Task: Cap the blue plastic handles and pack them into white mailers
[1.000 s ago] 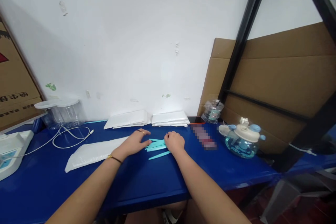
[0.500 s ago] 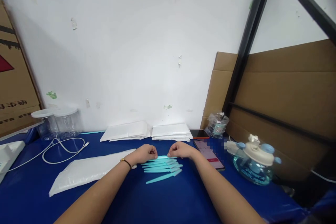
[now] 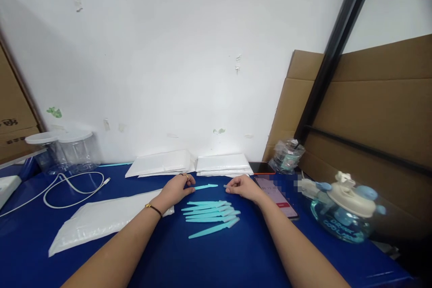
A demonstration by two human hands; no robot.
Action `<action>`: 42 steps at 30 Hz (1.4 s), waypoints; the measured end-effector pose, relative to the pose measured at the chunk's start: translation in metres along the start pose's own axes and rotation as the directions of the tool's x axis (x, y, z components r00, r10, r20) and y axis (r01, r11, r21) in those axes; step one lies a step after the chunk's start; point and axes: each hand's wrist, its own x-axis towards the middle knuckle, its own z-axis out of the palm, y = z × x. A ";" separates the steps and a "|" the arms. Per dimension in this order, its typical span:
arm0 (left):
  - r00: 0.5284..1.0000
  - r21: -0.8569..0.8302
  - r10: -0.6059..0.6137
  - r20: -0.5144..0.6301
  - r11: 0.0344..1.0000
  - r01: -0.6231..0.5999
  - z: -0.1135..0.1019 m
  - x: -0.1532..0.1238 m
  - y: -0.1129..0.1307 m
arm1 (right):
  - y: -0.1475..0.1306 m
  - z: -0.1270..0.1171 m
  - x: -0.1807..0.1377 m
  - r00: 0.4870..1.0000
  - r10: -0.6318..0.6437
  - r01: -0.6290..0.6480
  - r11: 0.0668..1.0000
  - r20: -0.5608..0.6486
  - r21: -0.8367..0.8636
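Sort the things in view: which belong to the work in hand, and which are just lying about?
Apparently in use:
left hand, holding a teal tool
right hand, holding a small clear piece
loose teal tools nearer the wearer

Apparently lying about:
lit phone, dark phone
clear jars, white cable
drink bottle, wrapped cup
white packets (role unclear)

Turquoise razors (image 3: 205, 219): smooth plastic; padded envelope (image 3: 94, 220): glossy plastic.

"COOL" lettering on bottle (image 3: 347, 225), part-hidden characters on carton (image 3: 13, 103), blurred text on phone (image 3: 278, 198)
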 end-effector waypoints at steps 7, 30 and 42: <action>0.913 0.479 -0.098 0.397 0.870 -0.115 0.008 -0.014 0.025 | -0.006 0.005 -0.007 0.980 -0.185 0.191 0.977 0.075 -0.096; 0.927 0.657 -0.096 0.363 0.732 -0.181 0.002 -0.014 0.028 | -0.017 -0.004 -0.015 0.976 -0.172 0.198 0.953 0.131 -0.228; 0.926 0.724 -0.174 0.334 0.676 -0.134 -0.001 -0.008 0.022 | -0.001 -0.005 -0.004 0.995 -0.063 0.070 0.993 0.082 -0.095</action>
